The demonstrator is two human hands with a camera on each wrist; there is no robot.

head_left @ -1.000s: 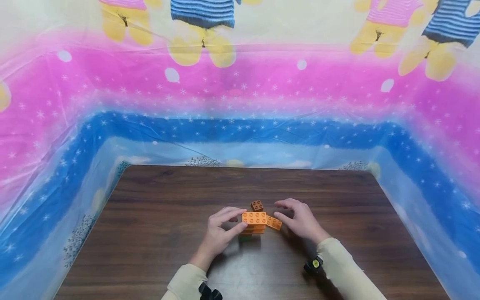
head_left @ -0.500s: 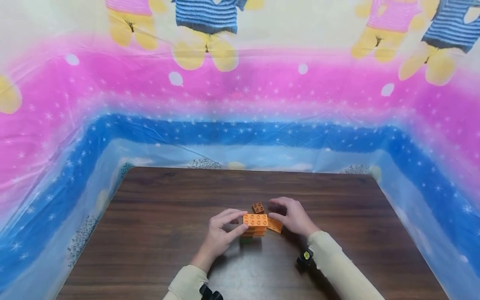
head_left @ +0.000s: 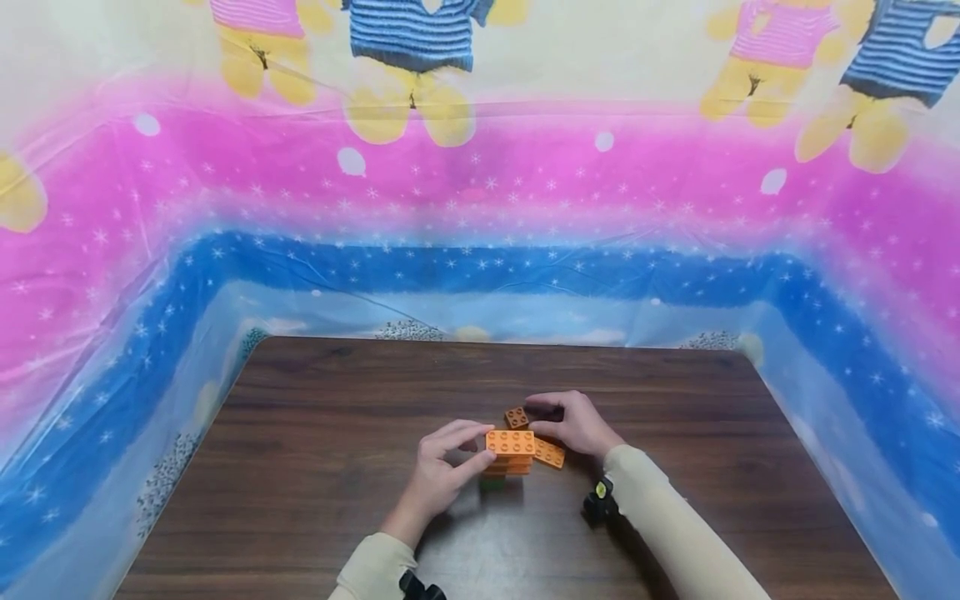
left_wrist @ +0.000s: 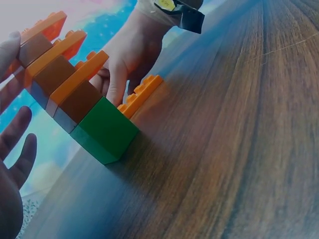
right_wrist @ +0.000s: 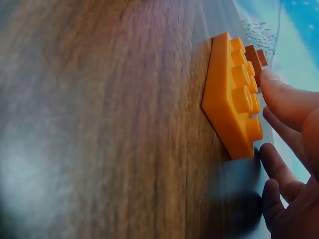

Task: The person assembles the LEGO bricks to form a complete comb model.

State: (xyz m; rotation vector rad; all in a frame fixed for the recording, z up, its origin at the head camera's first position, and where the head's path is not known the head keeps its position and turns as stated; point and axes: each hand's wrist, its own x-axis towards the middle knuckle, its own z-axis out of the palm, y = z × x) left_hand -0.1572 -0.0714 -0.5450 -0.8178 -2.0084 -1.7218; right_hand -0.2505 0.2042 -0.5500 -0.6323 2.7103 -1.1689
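Note:
A tower of toy building bricks (left_wrist: 75, 82) stands on the table, tilted in the left wrist view by the camera's angle. Its green base brick (left_wrist: 105, 130) carries alternating brown bricks and wider orange bricks. My left hand (head_left: 438, 467) pinches the left end of the top orange brick (head_left: 510, 442) between thumb and fingers. My right hand (head_left: 579, 425) is beside a small brown brick (head_left: 516, 417) behind the tower, thumb and index finger spread at its right side. Whether they touch it is unclear. A loose orange brick (right_wrist: 232, 99) lies studs up, right of the tower.
The dark wooden table (head_left: 337, 400) extends around the bricks. A printed cloth (head_left: 480, 267) in pink and blue hangs along its back and sides. Black camera mounts (head_left: 597, 502) are strapped at both wrists.
My right hand has moved left, past the loose orange brick to the small brown brick. My left hand stays at the top of the tower. The head view has shifted slightly.

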